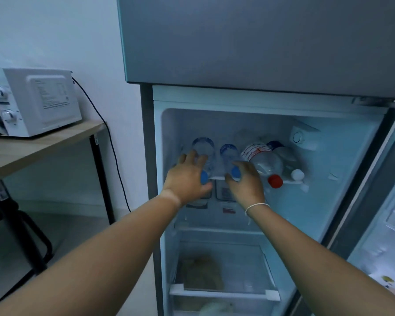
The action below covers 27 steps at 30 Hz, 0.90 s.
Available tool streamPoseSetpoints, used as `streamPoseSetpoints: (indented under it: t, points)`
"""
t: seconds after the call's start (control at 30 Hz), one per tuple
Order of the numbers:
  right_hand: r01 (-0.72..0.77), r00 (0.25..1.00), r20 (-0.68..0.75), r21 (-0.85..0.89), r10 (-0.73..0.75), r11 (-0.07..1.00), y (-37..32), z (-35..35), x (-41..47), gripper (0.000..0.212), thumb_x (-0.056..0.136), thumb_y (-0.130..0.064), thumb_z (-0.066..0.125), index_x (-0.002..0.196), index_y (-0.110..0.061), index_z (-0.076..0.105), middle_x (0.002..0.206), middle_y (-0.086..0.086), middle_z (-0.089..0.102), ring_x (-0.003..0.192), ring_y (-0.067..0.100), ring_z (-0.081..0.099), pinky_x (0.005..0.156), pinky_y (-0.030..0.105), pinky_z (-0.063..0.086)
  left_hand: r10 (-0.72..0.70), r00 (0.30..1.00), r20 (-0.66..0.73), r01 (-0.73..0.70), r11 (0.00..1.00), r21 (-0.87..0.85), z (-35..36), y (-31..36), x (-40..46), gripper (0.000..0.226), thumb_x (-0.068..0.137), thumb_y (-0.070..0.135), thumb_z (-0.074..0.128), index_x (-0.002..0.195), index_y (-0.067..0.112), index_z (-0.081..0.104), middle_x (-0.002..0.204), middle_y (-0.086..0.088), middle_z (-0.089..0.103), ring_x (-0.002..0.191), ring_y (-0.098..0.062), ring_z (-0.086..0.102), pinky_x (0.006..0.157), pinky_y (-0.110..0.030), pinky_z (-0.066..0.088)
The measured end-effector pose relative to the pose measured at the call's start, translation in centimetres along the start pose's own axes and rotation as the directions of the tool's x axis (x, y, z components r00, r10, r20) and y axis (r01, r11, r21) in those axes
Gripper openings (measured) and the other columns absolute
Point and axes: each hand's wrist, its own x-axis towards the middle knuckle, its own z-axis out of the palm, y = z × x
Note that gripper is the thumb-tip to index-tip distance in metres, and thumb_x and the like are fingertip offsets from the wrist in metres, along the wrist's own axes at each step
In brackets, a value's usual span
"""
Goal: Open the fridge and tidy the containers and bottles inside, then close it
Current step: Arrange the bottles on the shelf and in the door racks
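fridge (249, 53) open | left hand (187, 176), right hand (245, 181) on blue-capped bottles (203, 148)

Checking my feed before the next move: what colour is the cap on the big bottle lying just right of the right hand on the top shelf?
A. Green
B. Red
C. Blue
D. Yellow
B: the large clear bottle lies on its side on the top shelf, cap towards the camera, and that cap, just right of the right hand, is red.
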Motion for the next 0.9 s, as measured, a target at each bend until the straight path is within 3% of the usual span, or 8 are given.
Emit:
streamPoseSetpoints:
  t: [0.1,0.2,0.3,0.4,0.53,0.67,0.9]
  points:
    - [0.039,0.999,0.015,-0.074,-0.038,0.997,0.0,1.0,1.5,0.043,0.085,-0.018,0.059,0.126,-0.006,0.052,0.130,0.015,0.049,0.119,0.032,0.047,0.099,0.037,0.042,-0.025,0.993,0.119,0.026,1.000,-0.010,0.2,-0.1,1.8,0.080,0.080,0.042,0.059,0.147,0.025,0.018,0.156,-0.006,0.013,0.138,-0.032,0.023,0.104,-0.043,0.039]
    - [0.064,0.997,0.061,-0.203,-0.053,0.977,0.1,2.4,3.0,0.050,0.085,-0.019,0.057,0.133,-0.009,0.047,0.137,0.015,0.045,0.124,0.034,0.044,0.103,0.039,0.038,-0.060,0.980,0.192,0.072,0.996,-0.058,0.7,-0.3,3.3,0.085,0.078,0.042,0.061,0.147,0.031,0.012,0.159,-0.003,0.000,0.143,-0.034,0.013,0.111,-0.045,0.035]
    - [0.068,0.997,0.056,-0.395,-0.050,0.916,0.7,3.6,4.5,0.054,0.086,-0.022,0.054,0.137,-0.010,0.041,0.140,0.017,0.043,0.122,0.035,0.046,0.102,0.039,0.036,-0.068,0.973,0.219,0.096,0.988,-0.124,1.6,-1.0,4.4,0.083,0.077,0.043,0.061,0.146,0.036,0.015,0.158,0.000,-0.001,0.144,-0.034,0.014,0.113,-0.046,0.034]
    - [0.020,0.999,0.053,-0.495,0.007,0.869,1.1,4.5,5.5,0.057,0.088,-0.023,0.053,0.141,-0.013,0.034,0.150,0.018,0.028,0.130,0.038,0.037,0.107,0.040,0.029,-0.051,0.981,0.185,0.087,0.977,-0.195,2.7,-1.6,4.8,0.082,0.074,0.036,0.065,0.143,0.035,0.021,0.152,-0.002,0.014,0.134,-0.032,0.032,0.106,-0.046,0.042]
    - [-0.029,0.992,0.091,-0.471,0.082,0.882,1.7,5.6,6.4,0.049,0.090,-0.012,0.050,0.138,-0.012,0.037,0.155,0.019,0.010,0.133,0.041,0.032,0.101,0.038,0.037,-0.049,0.988,0.148,0.084,0.966,-0.245,3.9,-2.1,4.8,0.080,0.076,0.030,0.064,0.143,0.033,0.020,0.150,-0.004,0.014,0.134,-0.031,0.033,0.105,-0.045,0.042]
    - [0.005,1.000,0.021,-0.352,0.003,0.936,1.4,5.7,7.2,0.047,0.086,0.004,0.046,0.131,-0.005,0.037,0.144,0.022,0.026,0.105,0.042,0.054,0.085,0.041,0.046,-0.049,0.989,0.142,0.084,0.965,-0.250,3.9,-2.4,4.7,0.081,0.079,0.031,0.062,0.145,0.033,0.016,0.153,-0.003,0.010,0.136,-0.030,0.031,0.106,-0.045,0.041]
    - [-0.057,0.988,0.113,-0.349,0.102,0.936,-0.4,6.0,7.3,0.049,0.086,0.006,0.049,0.132,0.000,0.032,0.154,0.020,0.008,0.108,0.038,0.055,0.090,0.040,0.045,-0.068,0.987,0.145,0.104,0.962,-0.252,4.1,-2.3,4.7,0.083,0.079,0.031,0.063,0.147,0.031,0.014,0.156,-0.004,0.005,0.138,-0.030,0.028,0.108,-0.043,0.040]
